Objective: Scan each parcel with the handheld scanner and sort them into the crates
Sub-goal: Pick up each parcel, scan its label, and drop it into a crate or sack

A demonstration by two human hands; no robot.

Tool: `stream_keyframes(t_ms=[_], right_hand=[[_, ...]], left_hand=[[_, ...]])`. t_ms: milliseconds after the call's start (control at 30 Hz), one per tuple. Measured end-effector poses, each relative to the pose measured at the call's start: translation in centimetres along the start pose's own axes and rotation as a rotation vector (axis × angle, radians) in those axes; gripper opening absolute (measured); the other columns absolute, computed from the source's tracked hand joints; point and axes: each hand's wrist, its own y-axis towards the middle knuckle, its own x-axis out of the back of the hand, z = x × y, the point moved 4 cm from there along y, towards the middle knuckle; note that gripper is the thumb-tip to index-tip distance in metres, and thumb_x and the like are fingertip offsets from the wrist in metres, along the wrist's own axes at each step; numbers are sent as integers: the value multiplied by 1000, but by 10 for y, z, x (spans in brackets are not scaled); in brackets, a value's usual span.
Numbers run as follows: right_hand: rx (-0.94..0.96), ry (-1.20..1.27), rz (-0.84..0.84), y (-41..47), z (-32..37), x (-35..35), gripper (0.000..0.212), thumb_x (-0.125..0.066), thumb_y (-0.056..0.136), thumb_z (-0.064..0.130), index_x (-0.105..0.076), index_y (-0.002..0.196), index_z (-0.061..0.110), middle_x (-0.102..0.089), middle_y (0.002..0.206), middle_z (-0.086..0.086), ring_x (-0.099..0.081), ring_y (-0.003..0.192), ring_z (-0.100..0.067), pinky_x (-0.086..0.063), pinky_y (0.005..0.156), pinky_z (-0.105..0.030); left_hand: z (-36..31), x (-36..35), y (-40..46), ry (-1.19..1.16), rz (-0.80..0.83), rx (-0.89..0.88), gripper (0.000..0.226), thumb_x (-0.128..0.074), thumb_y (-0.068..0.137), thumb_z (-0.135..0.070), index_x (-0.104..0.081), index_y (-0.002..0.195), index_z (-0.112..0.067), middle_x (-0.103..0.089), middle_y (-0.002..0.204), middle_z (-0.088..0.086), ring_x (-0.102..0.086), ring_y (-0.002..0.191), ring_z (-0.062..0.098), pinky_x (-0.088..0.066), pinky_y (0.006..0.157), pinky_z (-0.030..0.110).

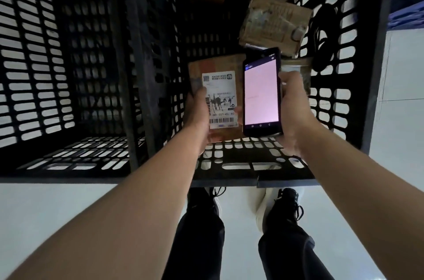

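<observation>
My left hand (196,111) grips a brown cardboard parcel (218,66) by its left edge, its white barcode label (222,100) facing up. Right beside it, my right hand (296,109) holds the handheld scanner (261,93), a black phone-like device with a lit pale screen facing me. Both are held above the right-hand black slatted crate (252,165). Several brown parcels lie deeper in that crate, one of them (273,22) just beyond the scanner.
A second black slatted crate (57,73) stands to the left with nothing visible inside. A black cable (321,34) hangs at the right crate's wall. My legs and shoes (282,206) stand on the white floor just before the crates. Something blue (406,15) stands at far right.
</observation>
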Motion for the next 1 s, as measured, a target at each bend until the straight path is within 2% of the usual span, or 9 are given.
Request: stream_keyframes(t_ms=[100, 200, 300, 433, 567, 633, 800, 900, 1000], right_hand=[[5, 40, 34, -15, 16, 1, 65, -23, 106, 51, -73, 113, 11, -79, 102, -22, -74, 88, -39, -63, 83, -56], [25, 75, 34, -33, 30, 4, 61, -28, 104, 49, -76, 103, 12, -76, 99, -21, -70, 92, -42, -51, 102, -68], [27, 85, 51, -56, 42, 9, 62, -29, 103, 49, -75, 106, 8, -74, 98, -21, -69, 94, -42, -50, 102, -68], [50, 135, 25, -82, 54, 19, 64, -30, 102, 48, -65, 131, 2, -71, 100, -17, -73, 92, -40, -56, 89, -55], [69, 230, 4, -111, 63, 32, 51, -30, 104, 43, -70, 97, 12, -75, 82, -9, -73, 68, -30, -61, 65, -36], [74, 260, -1, -127, 67, 36, 50, -29, 104, 42, -68, 93, 14, -73, 77, -7, -71, 63, -27, -59, 60, -32], [102, 276, -27, -179, 87, 33, 51, -32, 101, 51, -68, 111, 16, -70, 101, -13, -69, 90, -35, -55, 86, -46], [148, 293, 11, -222, 107, 24, 54, -31, 102, 52, -70, 116, 16, -71, 105, -16, -69, 99, -40, -52, 101, -56], [185, 294, 66, -273, 130, 15, 54, -31, 103, 50, -74, 97, 18, -74, 92, -13, -70, 90, -38, -56, 91, -50]], left_hand=[[-3, 1, -22, -84, 8, -18, 70, -44, 82, -73, -62, 137, -33, -80, 115, 3, -79, 100, 27, -64, 76, 47], [-6, 4, -48, -109, 60, -57, 58, -46, 91, -62, -62, 139, -34, -78, 121, 2, -77, 108, 29, -63, 87, 54], [-14, 5, -73, -106, 69, -119, 54, -45, 95, -49, -58, 145, -32, -78, 122, -2, -78, 101, 14, -65, 72, 29], [-34, 0, -108, -117, 127, -252, 54, -49, 95, -33, -51, 148, -35, -77, 123, -8, -77, 104, 10, -61, 84, 36], [-50, 1, -137, -78, 152, -346, 76, -54, 90, -29, -32, 159, -50, -72, 135, -9, -71, 121, 18, -58, 102, 50], [-57, 5, -157, -45, 139, -394, 83, -61, 92, -27, -25, 162, -53, -70, 138, -10, -69, 125, 16, -59, 103, 44], [-84, 23, -222, -5, 115, -555, 78, -65, 104, -16, -22, 165, -42, -67, 141, -7, -67, 125, 6, -59, 96, 25], [-105, 40, -266, -50, 102, -589, 72, -65, 104, -22, -28, 161, -47, -65, 145, -4, -69, 124, 10, -61, 98, 33], [-127, 55, -316, -57, 131, -630, 69, -62, 105, -27, -29, 162, -45, -69, 140, -6, -70, 125, 17, -60, 101, 43]])
